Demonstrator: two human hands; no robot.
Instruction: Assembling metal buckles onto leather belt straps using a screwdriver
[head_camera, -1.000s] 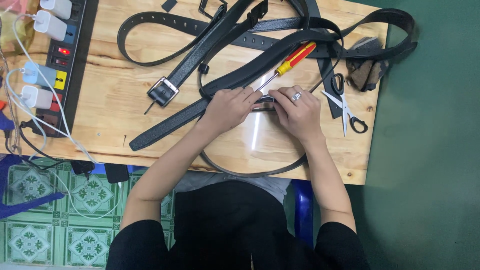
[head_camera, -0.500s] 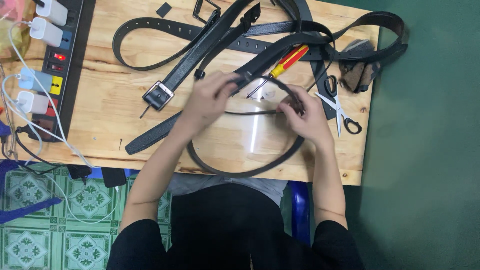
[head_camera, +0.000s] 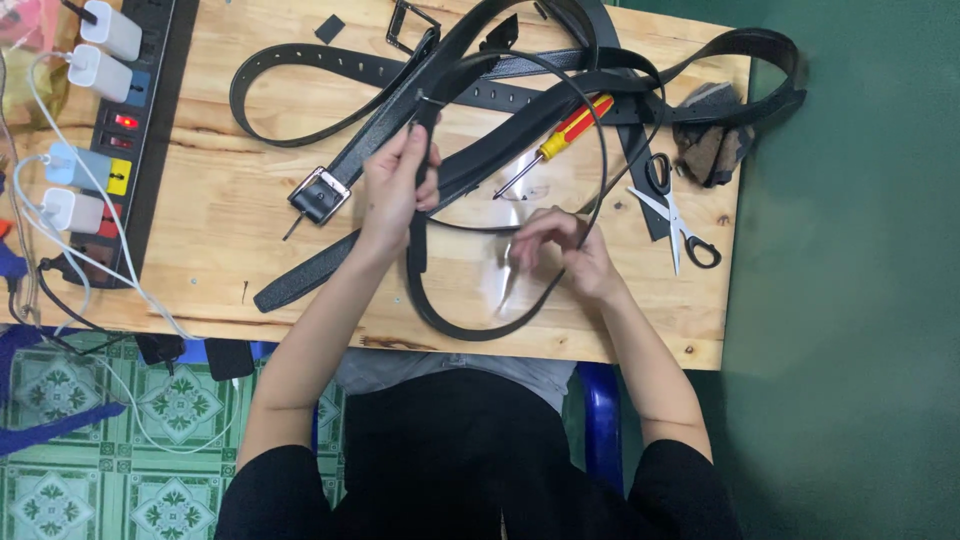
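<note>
Fingers (head_camera: 400, 165) on one looped belt (head_camera: 600, 150)

I have a single view, from the head camera, looking almost straight down onto the wooden bench (head_camera: 250, 210) from fairly close. It takes in both forearms, the lap below them and tiled floor (head_camera: 90, 490) beside the left hand (head_camera: 395, 190).

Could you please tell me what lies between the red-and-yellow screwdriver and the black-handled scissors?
In the head view, a black leather belt strap crosses the wooden table between the screwdriver and the scissors.
</note>
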